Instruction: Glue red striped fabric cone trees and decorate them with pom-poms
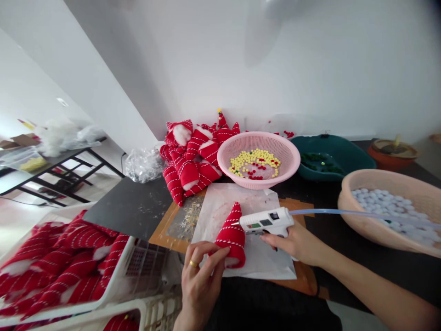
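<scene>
My left hand point(203, 271), with a ring on one finger, pinches the lower left side of a red knitted cone hat point(231, 236) with white stitched stripes. White stuffing shows at the hat's bottom edge. My right hand point(292, 239) is wrapped round a white glue gun point(267, 222), from whose back a long translucent glue stick point(330, 212) runs off to the right. The gun's metal nozzle is at the upper part of the hat; whether it touches the fabric I cannot tell. Beneath the hat lies a white paper sheet point(213, 202).
Behind the sheet, a pink basket point(223, 154) holds yellow and red pompoms, beside a pile of red hats point(188, 170). A teal basin point(358, 156) and a basket of white balls point(347, 202) stand right. At lower left, a white crate point(120, 280) holds more red hats.
</scene>
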The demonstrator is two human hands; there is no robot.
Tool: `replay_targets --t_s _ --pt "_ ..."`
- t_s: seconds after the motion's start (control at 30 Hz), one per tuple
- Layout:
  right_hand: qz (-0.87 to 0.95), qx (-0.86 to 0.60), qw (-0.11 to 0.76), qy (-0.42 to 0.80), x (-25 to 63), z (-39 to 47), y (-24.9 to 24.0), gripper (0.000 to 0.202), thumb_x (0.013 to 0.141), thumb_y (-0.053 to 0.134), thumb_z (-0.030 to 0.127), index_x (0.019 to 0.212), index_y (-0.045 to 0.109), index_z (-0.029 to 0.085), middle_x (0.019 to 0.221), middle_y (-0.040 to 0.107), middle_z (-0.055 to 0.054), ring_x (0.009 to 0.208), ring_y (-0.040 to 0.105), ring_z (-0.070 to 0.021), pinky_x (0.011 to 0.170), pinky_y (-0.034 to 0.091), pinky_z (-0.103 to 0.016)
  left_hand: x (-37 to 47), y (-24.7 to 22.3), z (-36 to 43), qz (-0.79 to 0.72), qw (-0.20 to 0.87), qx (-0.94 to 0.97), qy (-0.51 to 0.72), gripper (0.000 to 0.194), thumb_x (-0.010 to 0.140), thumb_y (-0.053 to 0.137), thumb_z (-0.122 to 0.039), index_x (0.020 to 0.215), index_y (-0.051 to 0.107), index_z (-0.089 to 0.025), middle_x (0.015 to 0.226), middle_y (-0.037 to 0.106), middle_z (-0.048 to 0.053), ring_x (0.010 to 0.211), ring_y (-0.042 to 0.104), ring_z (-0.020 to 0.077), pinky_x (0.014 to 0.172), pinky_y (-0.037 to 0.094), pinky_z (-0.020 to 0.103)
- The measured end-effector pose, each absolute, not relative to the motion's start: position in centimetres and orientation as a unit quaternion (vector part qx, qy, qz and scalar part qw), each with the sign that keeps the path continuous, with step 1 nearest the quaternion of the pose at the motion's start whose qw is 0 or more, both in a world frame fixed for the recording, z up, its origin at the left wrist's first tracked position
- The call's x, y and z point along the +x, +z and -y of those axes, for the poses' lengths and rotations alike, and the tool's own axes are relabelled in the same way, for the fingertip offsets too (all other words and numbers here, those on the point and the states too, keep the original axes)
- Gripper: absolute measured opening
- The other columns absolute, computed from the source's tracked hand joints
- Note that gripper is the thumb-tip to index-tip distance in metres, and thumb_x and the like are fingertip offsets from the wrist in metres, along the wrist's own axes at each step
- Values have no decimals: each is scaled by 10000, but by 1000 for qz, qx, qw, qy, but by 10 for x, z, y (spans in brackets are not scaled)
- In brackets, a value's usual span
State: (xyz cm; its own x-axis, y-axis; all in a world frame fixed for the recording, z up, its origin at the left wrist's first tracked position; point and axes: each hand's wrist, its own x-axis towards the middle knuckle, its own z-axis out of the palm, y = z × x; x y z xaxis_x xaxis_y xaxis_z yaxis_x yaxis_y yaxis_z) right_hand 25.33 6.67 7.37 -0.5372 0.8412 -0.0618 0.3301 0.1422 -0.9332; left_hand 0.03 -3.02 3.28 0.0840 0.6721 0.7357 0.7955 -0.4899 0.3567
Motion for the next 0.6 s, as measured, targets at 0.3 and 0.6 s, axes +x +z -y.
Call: replay_targets --t_s 0.3,0.6 --pt "730 -399 243 499 254 -69 71 171 895 644 354 926 744 220 679 677 -3 700 644 -209 711 541 -327 0 33 31 496 60 -736 -457 382 854 664 43 1103 731 -239 977 630 42 933 590 182 842 501 341" --pt "725 -410 242 497 256 -67 71 148 880 650 349 879 695 208 650 633 1 722 642 -215 716 529 -329 -3 31 30 500 59 -734 -456 378 858 667 32 1113 726 -240 983 627 42 934 591 178 843 492 334"
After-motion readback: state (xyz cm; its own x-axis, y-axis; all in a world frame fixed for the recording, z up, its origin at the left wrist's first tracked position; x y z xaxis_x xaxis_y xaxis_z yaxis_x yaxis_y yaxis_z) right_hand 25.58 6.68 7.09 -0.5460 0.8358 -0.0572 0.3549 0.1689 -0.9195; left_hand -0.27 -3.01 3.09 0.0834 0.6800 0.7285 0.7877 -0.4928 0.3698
